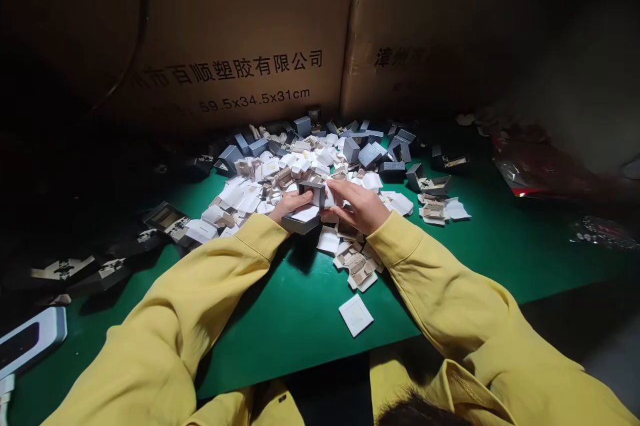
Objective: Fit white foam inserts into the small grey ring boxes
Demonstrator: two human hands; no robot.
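A small dark grey hinged box [300,224] with its lid raised is in my left hand [286,207], the thumb pressing at the lid's inner side. White card shows inside the box. My right hand [364,206] pinches a white folded card piece [329,198] against the box's right side; its fingertips partly cover it. Right behind both hands lies a heap of white and beige folded card inserts [250,196]. Below the right wrist are more beige inserts [357,266], and a flat white square card [356,315] lies nearer to me.
Several dark boxes [370,155] ring the back of the heap, and open ones [167,219] lie at the left. Cardboard cartons [240,33] stand behind the green table [270,339]. A white device [35,339] is at the left edge, a red plastic packet [540,169] at the right.
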